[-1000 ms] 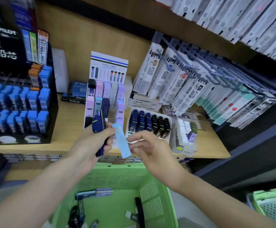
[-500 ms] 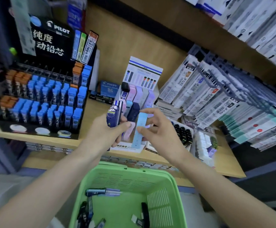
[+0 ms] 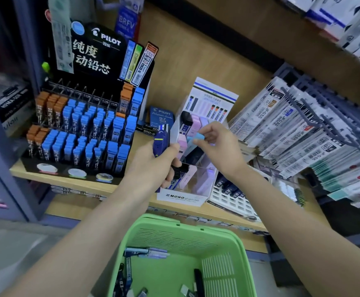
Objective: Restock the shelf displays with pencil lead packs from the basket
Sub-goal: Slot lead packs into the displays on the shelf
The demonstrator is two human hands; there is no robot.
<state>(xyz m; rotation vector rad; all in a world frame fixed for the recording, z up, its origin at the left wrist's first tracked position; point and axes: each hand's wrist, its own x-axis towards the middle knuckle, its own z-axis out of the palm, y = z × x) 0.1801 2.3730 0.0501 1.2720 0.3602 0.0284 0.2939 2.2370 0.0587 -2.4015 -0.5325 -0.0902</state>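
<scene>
Step in hand: seating one pack in the MONO display (image 3: 183, 197).

1. State. My right hand (image 3: 219, 146) is over the upper rows of the MONO display. Its fingers (image 3: 212, 130) pinch the light blue pack (image 3: 197, 137) by its upper end. The pack is tilted, with its lower end among the pink packs (image 3: 182, 144). I cannot tell whether it has entered a slot. My left hand (image 3: 153, 166) is at the left edge of the MONO display, its fingers clenched around a dark blue pack (image 3: 160, 142). Whether it holds more than one is unclear.

2. Procedure, as I judge it.
- Bring the light blue pack parallel to its neighbours before pushing.
- Feed it down along the row. Do not force it, because the display is light card and could shift on the shelf (image 3: 67, 181).
- Brace the left side of the MONO display with the left hand if it moves.
- Release only once the pack stands level with the row.

3. Risk. A tilted entry may topple the pink packs.

4. Remaining stock. More packs lie in the basket (image 3: 174, 230), below the MONO display.
</scene>
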